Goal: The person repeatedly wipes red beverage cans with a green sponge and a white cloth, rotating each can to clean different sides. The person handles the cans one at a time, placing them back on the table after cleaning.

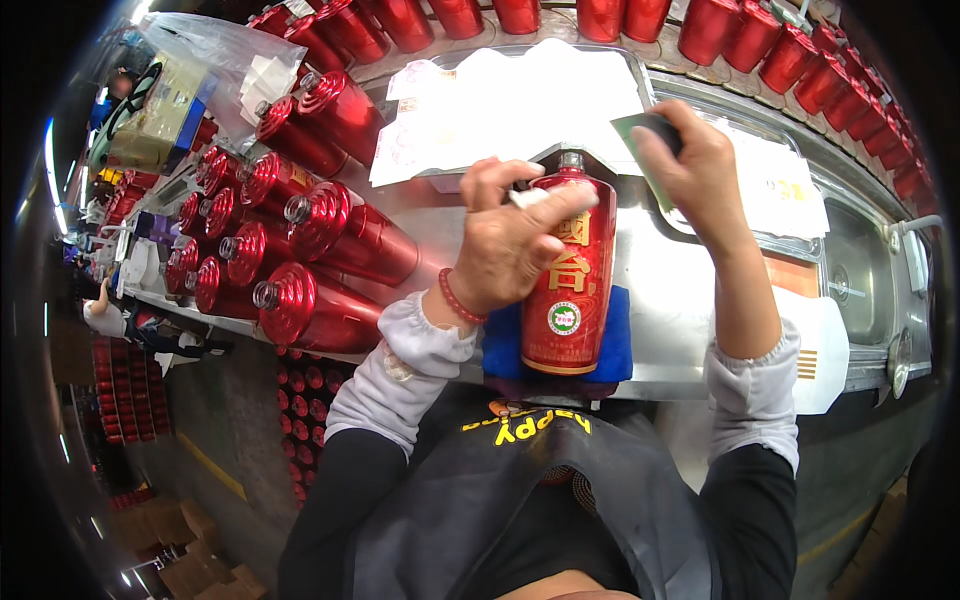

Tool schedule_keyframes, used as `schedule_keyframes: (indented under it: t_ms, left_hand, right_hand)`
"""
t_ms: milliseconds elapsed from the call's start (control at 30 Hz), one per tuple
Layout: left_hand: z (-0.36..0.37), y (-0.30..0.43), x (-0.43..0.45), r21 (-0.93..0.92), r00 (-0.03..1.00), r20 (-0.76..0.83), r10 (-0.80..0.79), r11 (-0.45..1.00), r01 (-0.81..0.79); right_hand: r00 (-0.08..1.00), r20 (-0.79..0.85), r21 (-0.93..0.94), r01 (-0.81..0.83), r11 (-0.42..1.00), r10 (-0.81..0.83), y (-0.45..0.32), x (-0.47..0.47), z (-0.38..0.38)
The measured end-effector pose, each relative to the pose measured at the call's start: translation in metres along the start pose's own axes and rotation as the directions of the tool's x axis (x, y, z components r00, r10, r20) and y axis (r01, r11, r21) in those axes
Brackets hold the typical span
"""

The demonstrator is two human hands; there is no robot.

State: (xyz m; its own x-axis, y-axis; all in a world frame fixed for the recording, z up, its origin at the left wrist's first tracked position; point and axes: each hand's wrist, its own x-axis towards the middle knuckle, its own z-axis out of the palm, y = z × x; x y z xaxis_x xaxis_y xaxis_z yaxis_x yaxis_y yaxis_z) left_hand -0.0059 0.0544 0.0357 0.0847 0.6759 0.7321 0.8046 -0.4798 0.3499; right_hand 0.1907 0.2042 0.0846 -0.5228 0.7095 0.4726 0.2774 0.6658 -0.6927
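A red bottle (pixel 570 330) with gold characters and a round green-and-white sticker lies on a folded blue cloth (pixel 499 345), its clear neck pointing away from me. Across its upper left side reaches my left hand (pixel 510 240), fingers apart; whether they press on the bottle is unclear. A small white piece (pixel 529 197) shows at those fingers, maybe a wrap. To the right of the bottle's neck, raised over the metal worktop, my right hand (pixel 694 165) grips a flat green sheet-like piece (pixel 645 161) together with a dark block (pixel 661 133).
Several red bottles (pixel 352 232) stand close on my left. More red bottles (pixel 709 30) line the far side. White printed sheets (pixel 517 105) lie on a tray ahead, with further sheets (pixel 787 195) to the right. A metal sink (pixel 859 277) is at far right. A person (pixel 112 319) is at far left.
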Motion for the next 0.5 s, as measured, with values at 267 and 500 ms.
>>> schedule_keyframes:
  t_ms: [267,500]
  left_hand:
    - [0.008,-0.012,0.021,-0.076,0.994,0.003,-0.113,0.991,0.113]
    - [0.026,-0.024,-0.005,-0.694,0.64,0.266,-0.721,0.317,0.646]
  right_hand:
    - [0.965,0.068,0.266,-0.263,0.928,0.254,-0.012,-0.073,-0.008]
    - [0.992,0.049,-0.028,0.12,0.992,-0.119,-0.007,-0.135,-0.003]
